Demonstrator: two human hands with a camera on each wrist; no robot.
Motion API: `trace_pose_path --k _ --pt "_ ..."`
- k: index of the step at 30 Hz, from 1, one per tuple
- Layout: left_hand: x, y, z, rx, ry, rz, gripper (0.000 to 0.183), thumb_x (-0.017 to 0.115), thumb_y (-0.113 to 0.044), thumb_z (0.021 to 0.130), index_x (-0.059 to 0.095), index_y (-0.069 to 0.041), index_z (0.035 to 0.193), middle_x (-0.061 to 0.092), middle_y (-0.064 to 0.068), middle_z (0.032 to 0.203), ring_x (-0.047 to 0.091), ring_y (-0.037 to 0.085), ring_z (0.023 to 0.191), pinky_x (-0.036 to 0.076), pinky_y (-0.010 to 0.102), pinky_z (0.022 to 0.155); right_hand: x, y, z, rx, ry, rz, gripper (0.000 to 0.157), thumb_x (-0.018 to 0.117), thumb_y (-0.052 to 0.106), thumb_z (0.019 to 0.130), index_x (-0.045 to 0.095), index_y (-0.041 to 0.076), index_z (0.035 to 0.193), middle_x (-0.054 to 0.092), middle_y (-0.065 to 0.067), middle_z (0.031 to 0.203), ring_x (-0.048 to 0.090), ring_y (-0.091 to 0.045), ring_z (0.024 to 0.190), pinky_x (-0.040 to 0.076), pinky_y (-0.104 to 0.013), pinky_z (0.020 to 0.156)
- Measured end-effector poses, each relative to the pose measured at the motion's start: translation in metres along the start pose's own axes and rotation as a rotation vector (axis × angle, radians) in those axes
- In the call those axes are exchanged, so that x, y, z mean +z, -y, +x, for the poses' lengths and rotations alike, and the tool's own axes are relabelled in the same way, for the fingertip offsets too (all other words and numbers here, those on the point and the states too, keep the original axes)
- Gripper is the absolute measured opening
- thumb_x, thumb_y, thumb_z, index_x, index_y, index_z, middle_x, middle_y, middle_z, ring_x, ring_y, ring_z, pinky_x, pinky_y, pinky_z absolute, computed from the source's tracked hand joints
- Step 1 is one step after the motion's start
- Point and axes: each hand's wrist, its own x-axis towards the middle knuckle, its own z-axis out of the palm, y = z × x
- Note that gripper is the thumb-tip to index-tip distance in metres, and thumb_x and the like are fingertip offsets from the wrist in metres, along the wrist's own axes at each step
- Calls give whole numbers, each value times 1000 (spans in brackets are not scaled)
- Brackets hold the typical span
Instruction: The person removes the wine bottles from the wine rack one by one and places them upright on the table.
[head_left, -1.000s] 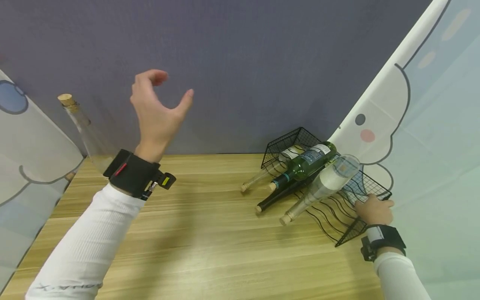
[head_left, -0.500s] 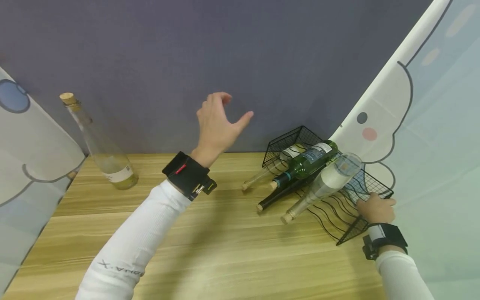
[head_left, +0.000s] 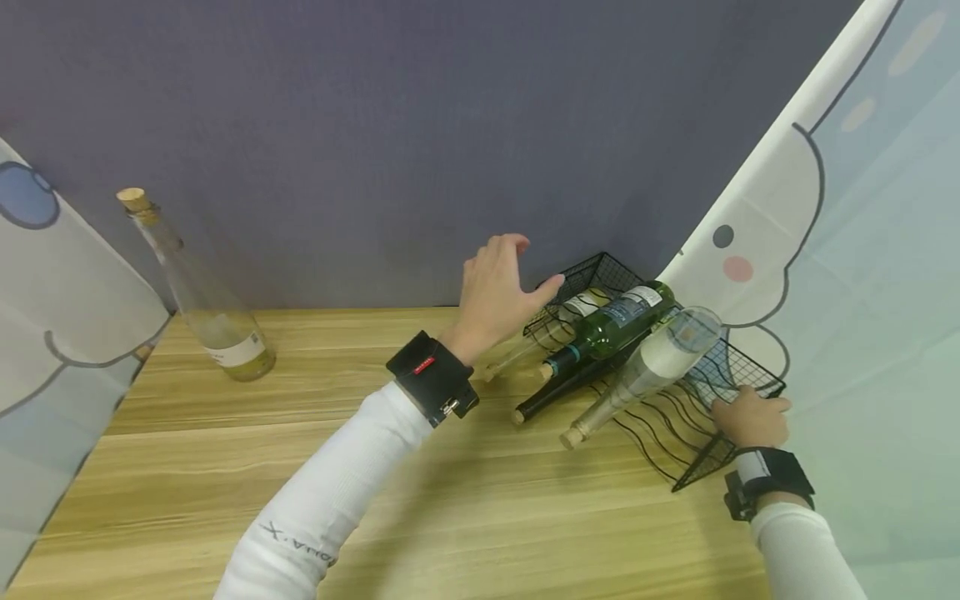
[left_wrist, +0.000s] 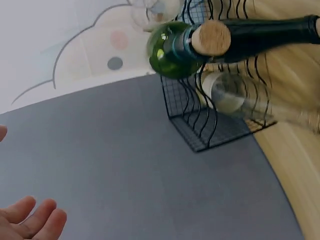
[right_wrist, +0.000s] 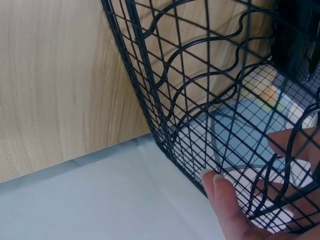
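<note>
My left hand (head_left: 491, 292) hovers at the left end of a black wire wine rack (head_left: 752, 369), thumb and fingers spread in a C, holding nothing. Its fingertips (left_wrist: 52, 222) show at the lower left of the left wrist view. Several corked bottles lie in the rack: a green wine bottle (head_left: 628, 318) on top, a dark bottle (head_left: 547, 402) below it, a clear bottle (head_left: 671, 350) in front and another clear bottle (head_left: 585, 302) at the back. My right hand (head_left: 752, 418) grips the rack's right end; in the right wrist view its thumb (right_wrist: 227, 202) lies outside the mesh, fingers inside.
A tall clear corked bottle (head_left: 236, 346) with a white label stands upright on the wooden table (head_left: 187, 467) at the far left. A grey wall (head_left: 420, 150) rises behind the table, and a patterned curtain (head_left: 862, 333) hangs close beside the rack on the right.
My left hand has moved from near the standing bottle rightward and down to the rack's left end, still holding nothing. The right hand, rack and bottles have stayed in place.
</note>
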Motion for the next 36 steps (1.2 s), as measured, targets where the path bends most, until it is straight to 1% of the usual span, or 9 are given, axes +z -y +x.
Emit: trace_pose_path --k 3,7,13,16,19,22,25,31,36 --pt "8 -4 -2 -8 56 -5 70 60 -51 92 43 -5 141 54 11 136 52 28 123 41 48 106 -1 0 -1 4 3 0 66 41 30 95 28 -17 140 33 -53 115 51 -60 93 50 -60 71" --pt "20 -6 -3 -11 104 6 72 60 -53 92 42 -5 143 54 11 137 53 28 124 42 46 105 -2 0 -2 9 2 1 66 41 30 95 29 -16 140 33 -52 114 51 -59 92 49 -59 70" --pt "38 -3 -8 -49 124 94 73 60 -57 91 45 -6 141 55 12 137 56 28 122 43 46 106 -3 2 0 3 -11 -5 65 41 29 95 29 -16 140 34 -52 114 51 -59 93 49 -59 71" --pt "47 0 -11 -64 158 136 75 59 -58 91 44 -6 142 53 13 139 55 29 124 41 46 109 -3 3 0 1 -9 -2 66 42 29 94 29 -16 140 34 -53 115 50 -59 93 50 -59 71" --pt "57 3 -16 -50 212 195 78 57 -61 91 43 -5 143 53 14 140 55 28 125 41 45 110 -2 2 0 5 -4 2 67 42 29 93 28 -16 141 33 -53 115 51 -58 91 49 -59 70" --pt "65 5 -21 -27 255 254 80 55 -63 92 42 -5 144 53 14 140 55 28 125 43 43 108 -2 1 0 9 -1 2 67 42 29 93 28 -16 142 33 -53 115 52 -57 89 49 -58 69" --pt "73 6 -25 -11 290 279 80 53 -64 92 41 -5 145 53 13 140 55 28 126 45 44 106 -2 0 1 10 1 -6 67 42 29 94 28 -16 141 33 -53 114 52 -58 89 50 -57 68" --pt "88 5 -31 10 328 316 78 50 -63 94 42 -5 146 54 13 138 56 29 125 44 44 106 -1 1 0 4 0 -3 65 42 28 94 29 -17 139 34 -52 113 52 -58 90 49 -58 69" --pt "99 4 -36 25 343 354 78 50 -63 94 41 -7 147 56 11 137 57 28 125 46 44 105 -1 1 1 9 -6 -9 66 42 29 95 29 -17 140 34 -52 113 52 -56 87 50 -56 67"
